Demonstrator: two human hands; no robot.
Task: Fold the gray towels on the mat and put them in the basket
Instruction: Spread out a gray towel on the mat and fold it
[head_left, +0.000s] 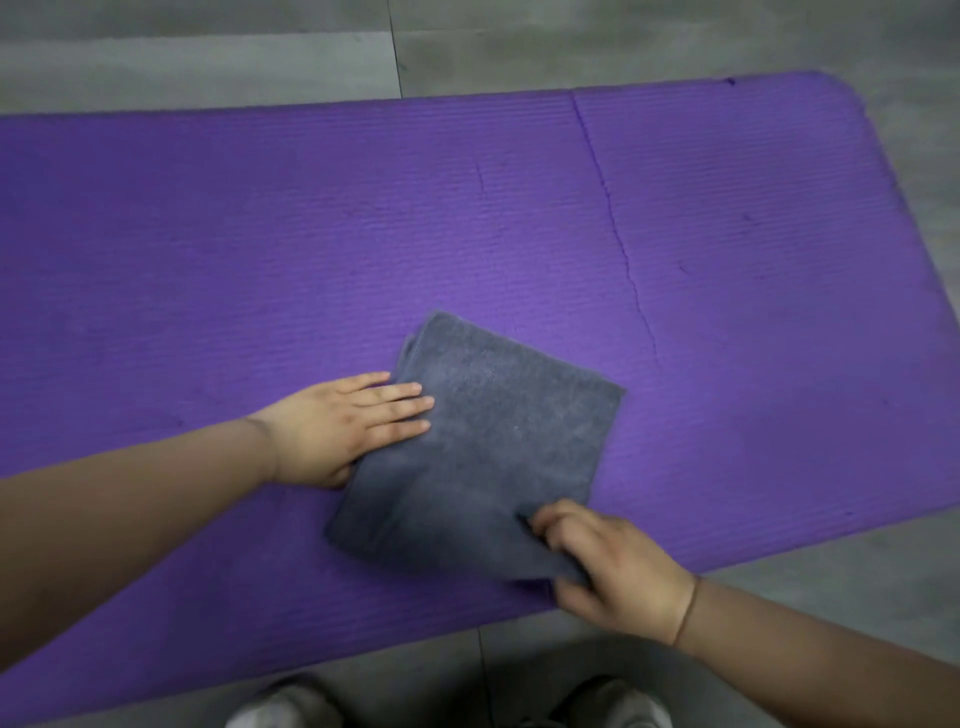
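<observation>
One towel in view: the gray towel (483, 447) lies on the mat (260, 234), near its front edge and turned at an angle to it.
Towel look: a compact rectangle. Several layers show at the far left corner, the surface is smooth with a soft nap, and the edges are fairly even.
Progress: I judge the folding of this towel almost finished. It is already small and flat, so maybe one more fold or only smoothing is left.
Left to do: carrying it to the basket, which is not in view. Whether other towels wait, I cannot tell.
Grip, left: the left hand (343, 426) rests flat on the towel's left edge, fingers straight and apart from any hold, pressing the cloth down.
Grip, right: the right hand (613, 566) is at the near right corner, a little blurred. It seems clamped on that corner, with fingers curled over the cloth.
Mat surface: purple and ribbed, with a long crease (618, 249) to the right of the towel.
Around: gray floor (208, 57) under the mat, and shoe tips (291, 706) at the bottom.
</observation>
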